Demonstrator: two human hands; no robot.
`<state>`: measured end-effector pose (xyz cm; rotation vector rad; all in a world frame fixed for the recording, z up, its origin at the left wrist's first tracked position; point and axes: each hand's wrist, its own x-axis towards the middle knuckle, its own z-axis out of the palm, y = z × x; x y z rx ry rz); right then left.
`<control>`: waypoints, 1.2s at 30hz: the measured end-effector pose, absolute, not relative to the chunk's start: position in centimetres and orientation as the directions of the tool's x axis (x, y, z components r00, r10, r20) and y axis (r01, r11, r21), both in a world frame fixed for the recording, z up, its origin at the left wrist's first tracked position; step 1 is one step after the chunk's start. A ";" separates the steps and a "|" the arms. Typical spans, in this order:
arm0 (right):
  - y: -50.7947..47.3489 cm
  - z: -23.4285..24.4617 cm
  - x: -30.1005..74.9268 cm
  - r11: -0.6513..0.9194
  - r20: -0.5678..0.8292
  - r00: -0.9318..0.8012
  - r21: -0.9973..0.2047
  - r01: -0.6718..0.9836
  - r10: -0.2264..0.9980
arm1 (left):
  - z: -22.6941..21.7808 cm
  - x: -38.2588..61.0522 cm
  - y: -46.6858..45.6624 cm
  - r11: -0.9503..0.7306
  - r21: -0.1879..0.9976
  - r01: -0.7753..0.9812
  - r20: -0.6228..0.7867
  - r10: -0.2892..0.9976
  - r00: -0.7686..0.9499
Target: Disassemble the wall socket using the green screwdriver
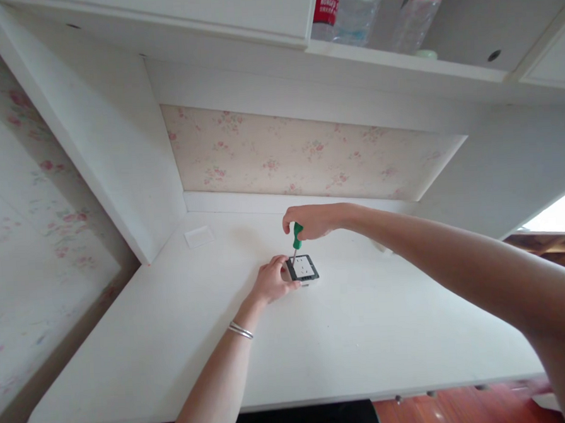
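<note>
A wall socket (pixel 304 267) with a white face and a dark frame rests on the white desk. My left hand (pixel 273 280) grips it from the left, thumb at the near edge and fingers at the far-left corner. Above it, my right hand (pixel 311 221) is closed around the green handle of a screwdriver (pixel 296 237). The shaft points down, and its tip meets the left side of the dark frame. Whether a screw sits under the tip is too small to tell.
A flat white cover plate (pixel 199 236) lies at the back left of the desk (pixel 346 347). Overhead, a shelf (pixel 407 63) holds several plastic bottles (pixel 357 12). A side panel (pixel 118 144) bounds the left. Partly behind my right forearm is a pale object (pixel 380 247).
</note>
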<state>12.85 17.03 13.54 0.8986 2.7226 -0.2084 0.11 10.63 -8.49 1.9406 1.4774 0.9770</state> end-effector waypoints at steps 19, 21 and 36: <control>17.5 12.9 13.4 0.809 -0.205 -0.785 0.081 0.582 0.585 | -8.1 0.1 10.4 -0.287 0.721 0.630 0.242 0.957 0.159; 17.5 12.8 13.3 0.844 -0.172 -0.829 0.034 0.535 0.532 | -8.3 0.1 10.4 -0.286 0.712 0.642 0.244 0.957 0.156; 16.8 12.8 12.5 0.791 -0.207 -0.770 0.039 0.610 0.604 | -8.6 0.2 10.7 -0.288 0.712 0.641 0.251 0.956 0.151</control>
